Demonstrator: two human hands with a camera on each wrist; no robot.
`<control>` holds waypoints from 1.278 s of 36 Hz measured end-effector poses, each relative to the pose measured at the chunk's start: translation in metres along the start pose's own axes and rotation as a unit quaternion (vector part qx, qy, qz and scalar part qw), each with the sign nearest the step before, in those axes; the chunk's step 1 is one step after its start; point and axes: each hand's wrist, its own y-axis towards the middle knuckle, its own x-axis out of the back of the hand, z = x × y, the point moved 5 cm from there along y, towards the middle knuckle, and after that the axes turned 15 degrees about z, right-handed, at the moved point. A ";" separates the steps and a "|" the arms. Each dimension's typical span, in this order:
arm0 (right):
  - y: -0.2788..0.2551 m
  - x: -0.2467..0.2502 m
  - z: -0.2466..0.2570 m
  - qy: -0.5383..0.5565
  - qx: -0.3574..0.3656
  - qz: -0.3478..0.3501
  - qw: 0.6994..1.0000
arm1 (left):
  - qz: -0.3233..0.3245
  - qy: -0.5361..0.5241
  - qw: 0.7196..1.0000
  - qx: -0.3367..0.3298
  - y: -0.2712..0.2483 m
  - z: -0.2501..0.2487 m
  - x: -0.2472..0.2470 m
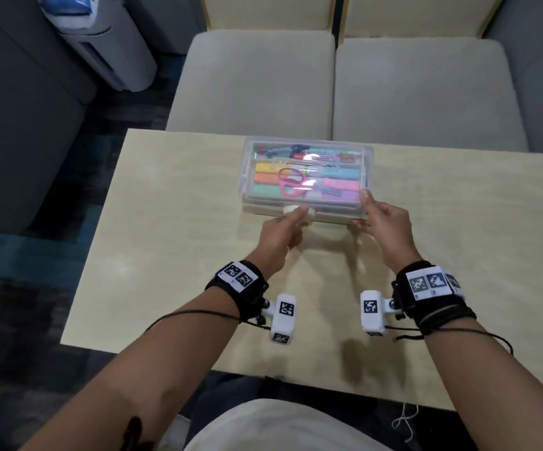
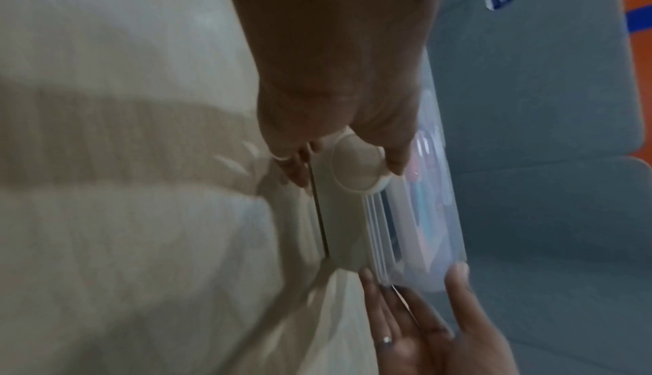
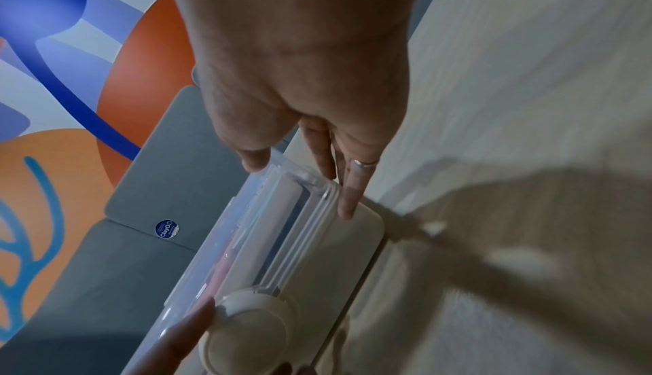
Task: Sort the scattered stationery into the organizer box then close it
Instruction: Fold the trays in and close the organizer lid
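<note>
- The organizer box (image 1: 306, 180) sits on the bench (image 1: 172, 242), toward its far edge and about mid-width. Its long axis runs left to right across the person, so a long side faces both hands.
- Through the clear lid (image 1: 307, 172) show rows of coloured markers and pink scissors (image 1: 291, 183); the lid lies flat over them. I see no loose stationery on the bench, so the sorting looks done and closing is the step in hand.
- The round white latch (image 1: 298, 211) is at the middle of the near long wall, facing the person. Whether it has caught, I cannot tell.
- The left hand (image 1: 281, 234) is right at the latch, thumb and fingers curled round it in a pinch; the left wrist view shows a fingertip over its top rim and others below.
- The right hand (image 1: 384, 221) holds the box's near right corner, thumb on top of the lid, fingers (image 3: 347, 197) lying straight along the side wall beneath.
- Both hands meet the box from the near side, so any press on the latch pushes away from the person; the right hand's hold is what should keep the box from sliding.
- The far edge of the bench is just beyond the box, with two cushioned seats (image 1: 345, 86) behind; near the person and to either side the bench offers room to draw the box back.
</note>
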 end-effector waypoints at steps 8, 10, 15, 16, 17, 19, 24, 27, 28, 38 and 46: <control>0.007 0.005 -0.003 -0.001 -0.009 0.017 1.000 | -0.020 -0.077 0.997 -0.012 0.002 -0.006 -0.003; 0.006 0.005 -0.003 0.002 -0.009 0.019 1.000 | -0.025 -0.074 0.997 -0.014 0.003 -0.005 -0.006; 0.004 0.005 -0.001 0.014 -0.013 0.021 1.000 | -0.076 0.021 0.995 -0.063 -0.002 -0.009 -0.016; 0.004 0.006 -0.001 0.013 -0.012 0.017 1.000 | -0.087 0.034 0.993 -0.073 -0.001 -0.007 -0.016; 0.005 0.006 -0.001 0.012 -0.011 0.014 1.000 | -0.098 0.042 0.991 -0.081 0.001 -0.005 -0.016; 0.007 0.008 -0.003 0.013 -0.012 0.011 1.000 | -0.124 0.050 0.987 -0.089 0.004 0.001 -0.014; 0.011 0.009 -0.002 0.004 -0.015 0.014 1.000 | -0.090 -0.008 0.991 -0.100 0.001 0.009 -0.015; 0.012 0.011 -0.002 0.000 -0.016 0.025 1.000 | -0.038 -0.091 0.992 -0.075 0.002 0.016 -0.013; 0.012 0.012 -0.002 -0.001 -0.017 0.028 0.999 | -0.020 -0.123 0.990 -0.064 0.003 0.018 -0.013; 0.014 0.011 -0.005 -0.018 -0.022 0.025 0.999 | 0.078 -0.184 0.980 0.011 0.010 0.025 -0.017; 0.012 0.003 0.004 -0.026 -0.008 0.043 0.999 | -0.106 -0.099 0.985 -0.094 0.004 -0.017 0.058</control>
